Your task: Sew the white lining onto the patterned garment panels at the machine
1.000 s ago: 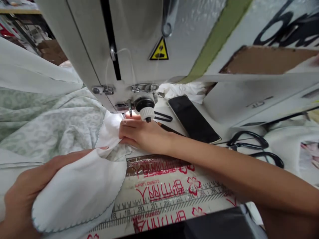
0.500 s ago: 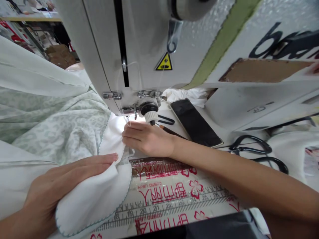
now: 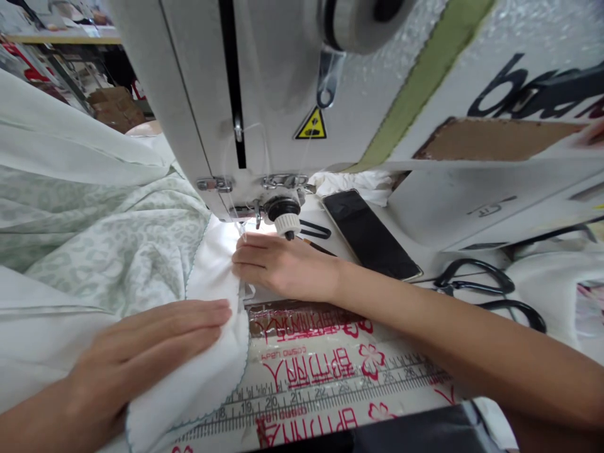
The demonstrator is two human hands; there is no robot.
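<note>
White fabric with a blue-green stitched edge runs under the head of the sewing machine. My left hand lies on this fabric, its fingers stretched out flat and close together; its thumb is hidden. Right by the needle area, my right hand has its fingers bent down onto the fabric's edge, gripping it; the fingertips are partly hidden. A white knob sits just above that hand. Pale green patterned cloth joins the white fabric on the left.
A phone lies on the machine bed behind my right forearm. Black-handled scissors rest to the right. A ruler strip is taped along the front of the table, with a dark object at the near edge.
My left hand has slid slightly to the right over the fabric, covering more of it. The fabric's near end is folded differently. My right hand has stayed by the needle.
</note>
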